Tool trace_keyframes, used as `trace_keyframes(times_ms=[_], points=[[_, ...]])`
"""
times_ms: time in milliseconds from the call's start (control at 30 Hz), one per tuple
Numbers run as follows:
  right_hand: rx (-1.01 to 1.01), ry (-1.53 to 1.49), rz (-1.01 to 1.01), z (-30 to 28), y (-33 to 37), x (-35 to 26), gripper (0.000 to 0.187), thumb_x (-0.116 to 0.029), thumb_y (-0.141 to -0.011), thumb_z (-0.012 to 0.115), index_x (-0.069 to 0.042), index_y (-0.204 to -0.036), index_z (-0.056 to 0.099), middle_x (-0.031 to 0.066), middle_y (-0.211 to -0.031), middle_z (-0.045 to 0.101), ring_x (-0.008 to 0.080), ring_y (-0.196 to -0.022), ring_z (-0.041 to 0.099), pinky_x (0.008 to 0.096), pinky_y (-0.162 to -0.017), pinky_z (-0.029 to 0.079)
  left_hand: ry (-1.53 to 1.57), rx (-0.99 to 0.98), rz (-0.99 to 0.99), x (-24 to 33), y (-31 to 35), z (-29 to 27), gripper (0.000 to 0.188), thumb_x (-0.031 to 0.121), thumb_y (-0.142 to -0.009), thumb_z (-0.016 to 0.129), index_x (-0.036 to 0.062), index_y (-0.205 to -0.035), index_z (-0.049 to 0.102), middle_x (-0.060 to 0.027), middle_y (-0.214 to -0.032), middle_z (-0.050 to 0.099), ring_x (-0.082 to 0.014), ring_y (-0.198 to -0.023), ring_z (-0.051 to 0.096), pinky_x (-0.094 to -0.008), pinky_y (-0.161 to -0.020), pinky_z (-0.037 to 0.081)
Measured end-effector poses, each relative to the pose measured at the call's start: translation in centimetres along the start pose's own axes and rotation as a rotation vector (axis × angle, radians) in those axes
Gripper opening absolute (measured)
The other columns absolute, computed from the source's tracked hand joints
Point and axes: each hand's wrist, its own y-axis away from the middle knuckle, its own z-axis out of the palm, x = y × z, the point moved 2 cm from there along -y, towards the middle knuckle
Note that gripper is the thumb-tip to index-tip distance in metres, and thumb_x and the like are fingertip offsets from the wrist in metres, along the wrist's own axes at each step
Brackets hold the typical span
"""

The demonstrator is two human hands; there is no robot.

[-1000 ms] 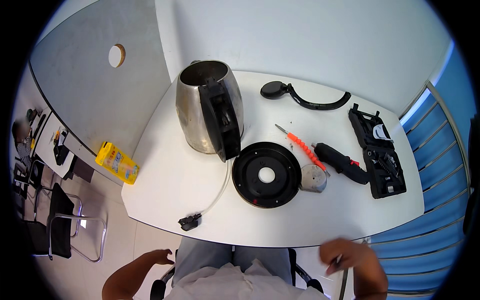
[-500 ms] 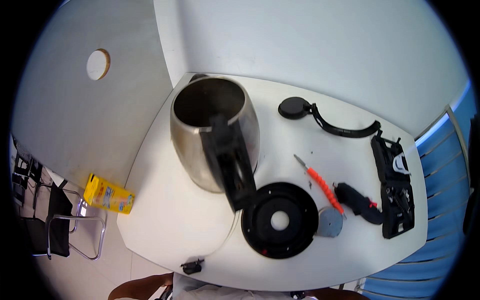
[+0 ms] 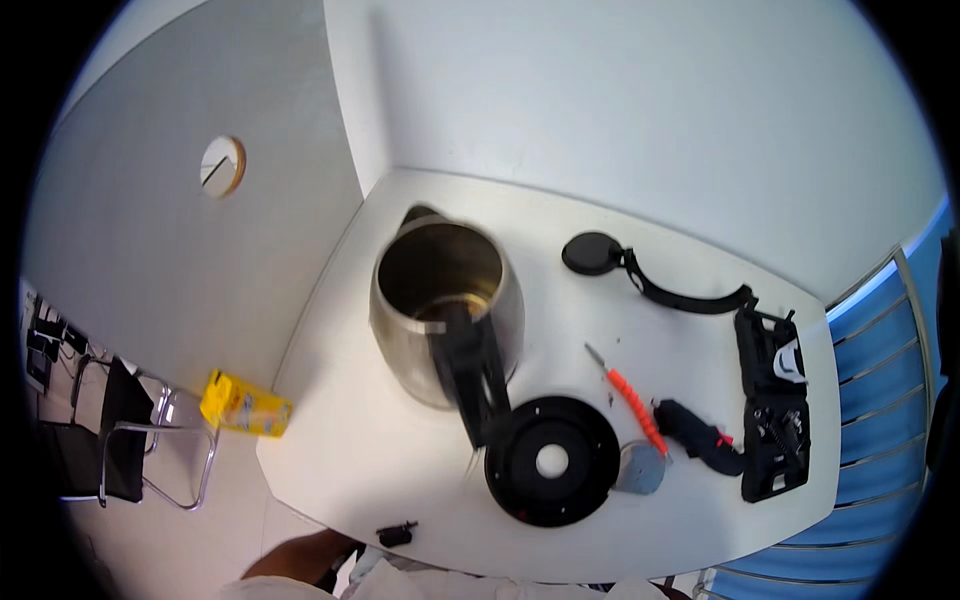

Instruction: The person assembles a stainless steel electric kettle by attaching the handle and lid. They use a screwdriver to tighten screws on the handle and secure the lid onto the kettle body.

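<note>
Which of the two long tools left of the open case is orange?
The ridged rod, lying left of the power screwdriver, which is mostly black.

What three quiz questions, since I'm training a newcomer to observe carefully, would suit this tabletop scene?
1. Multiple choice: which of these is left of the steel kettle?
A) black tool case
B) yellow package
C) black lid with a curved arm
2. True or false: the kettle's top is covered, hiding its inside.
3. Fill in the colour: the ribbed shaft beside the black power screwdriver is ____.

Key: 1. B; 2. False; 3. orange-red
</note>
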Motion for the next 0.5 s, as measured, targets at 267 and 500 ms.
trace_keyframes(times_ms=[267, 500], points=[[0.115, 0.34, -0.239, 1.6, -4.1, 6.2, 0.03, -0.024, -0.087, 0.057, -0.006, -0.11, 0.06, 0.0208, -0.095, 0.065, 0.035, -0.085, 0.065, 0.0449, -0.072, 0.052, -0.078, 0.071, -0.016, -1.1, -2.6, 0.6, 0.063, 0.037, -0.08, 0.067, 0.014, -0.136, 0.048, -0.013, -0.109, 0.068, -0.0301, -0.1, 0.065, -0.0533, -0.082, 0.052], [0.417, 0.53, -0.44, -0.3, -4.4, 5.1, 0.032, -0.032, -0.093, 0.051, -0.008, -0.11, 0.065, 0.0172, -0.104, 0.068, 0.0347, -0.098, 0.064, 0.0449, -0.084, 0.05, -0.546, 0.4, 0.034, 1.5, -1.2, -0.8, 0.06, 0.039, -0.081, 0.065, 0.0119, -0.133, 0.051, -0.0142, -0.109, 0.068, -0.0306, -0.102, 0.065, -0.0502, -0.085, 0.051]])
